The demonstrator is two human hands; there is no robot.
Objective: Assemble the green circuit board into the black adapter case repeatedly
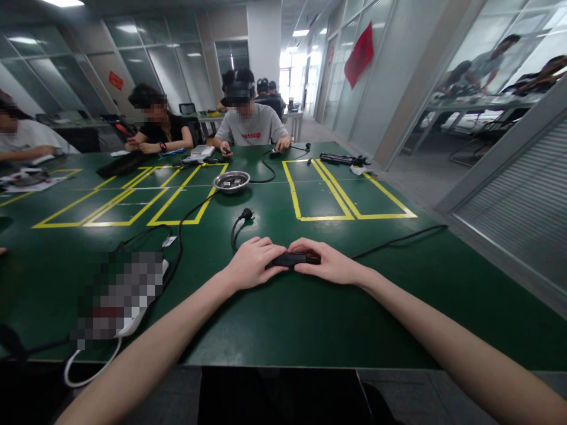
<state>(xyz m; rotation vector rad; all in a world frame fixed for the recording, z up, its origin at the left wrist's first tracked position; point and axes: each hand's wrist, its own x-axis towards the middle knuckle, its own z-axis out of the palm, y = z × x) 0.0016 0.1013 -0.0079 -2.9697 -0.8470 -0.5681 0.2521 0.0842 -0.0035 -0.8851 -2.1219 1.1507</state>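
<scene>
Both my hands grip a black power adapter (290, 259) just above or on the green table, near its front. My left hand (253, 262) closes its fingers around the left end. Around the right end wraps my right hand (330, 261), thumb below and fingers on top. From behind my left hand a short black cord curls up to a black plug (247, 214) lying on the table. A thin black cable (398, 239) runs from my right hand toward the table's right edge. My hands hide both ends of the adapter.
Left of me lies a white power strip (137, 313), partly blurred out, with cords around it. A metal bowl (231, 182) with small metal parts stands farther back among yellow tape outlines (319, 218). Across the green table (310, 330) sit several people; a black tripod-like object (343, 159) lies back right.
</scene>
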